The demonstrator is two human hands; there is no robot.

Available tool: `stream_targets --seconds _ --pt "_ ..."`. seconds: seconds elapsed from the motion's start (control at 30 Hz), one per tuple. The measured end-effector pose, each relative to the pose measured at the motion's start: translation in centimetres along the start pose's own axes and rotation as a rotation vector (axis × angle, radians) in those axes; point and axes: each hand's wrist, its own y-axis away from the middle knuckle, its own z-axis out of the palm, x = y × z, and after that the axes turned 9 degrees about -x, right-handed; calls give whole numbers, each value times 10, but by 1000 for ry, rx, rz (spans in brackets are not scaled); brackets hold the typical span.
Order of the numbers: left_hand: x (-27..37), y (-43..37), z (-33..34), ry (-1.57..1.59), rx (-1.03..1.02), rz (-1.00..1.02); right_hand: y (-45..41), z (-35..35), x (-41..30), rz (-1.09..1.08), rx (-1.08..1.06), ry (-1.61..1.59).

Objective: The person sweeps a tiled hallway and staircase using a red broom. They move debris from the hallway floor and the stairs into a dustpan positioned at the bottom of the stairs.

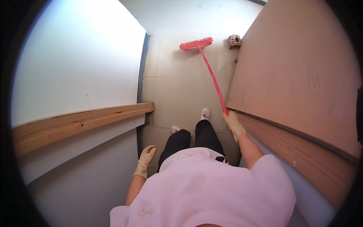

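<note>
My right hand (234, 124), in a pale rubber glove, is closed around the red handle of a long push broom (212, 75). The handle slants up and away to the left, and its red bristled head (196, 44) lies out ahead over the tiled floor (181, 90), bristles facing away from me. My left hand (148, 155), gloved alike, hangs at my left side near the wall with its fingers curled; nothing shows in it. Whether those fingers are fully closed is hard to tell.
A wooden door frame post (85, 122) stands at my left, beside a white wall (85, 71). An opened brown door (297, 65) borders the right. Against its far edge sits a brick with holes (234, 42), with a small lump (235, 60) nearer.
</note>
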Motion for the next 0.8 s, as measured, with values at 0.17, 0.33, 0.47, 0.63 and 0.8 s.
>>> stream_targets --seconds 0.17,0.33,0.47,0.63,0.8 --pt "-28 -12 -11 -50 -26 -131 133 34 117 6 -49 196" --pt "-20 -44 -46 -267 -113 -297 146 39 20 206 -177 81" --pt "-7 -93 -80 -261 -74 -33 39 65 -43 110 -66 -139" --pt "54 -122 -107 -195 -66 208 -29 74 -182 138 -97 -154" --pt "41 -126 -144 33 -85 276 13 85 -125 31 -41 97"
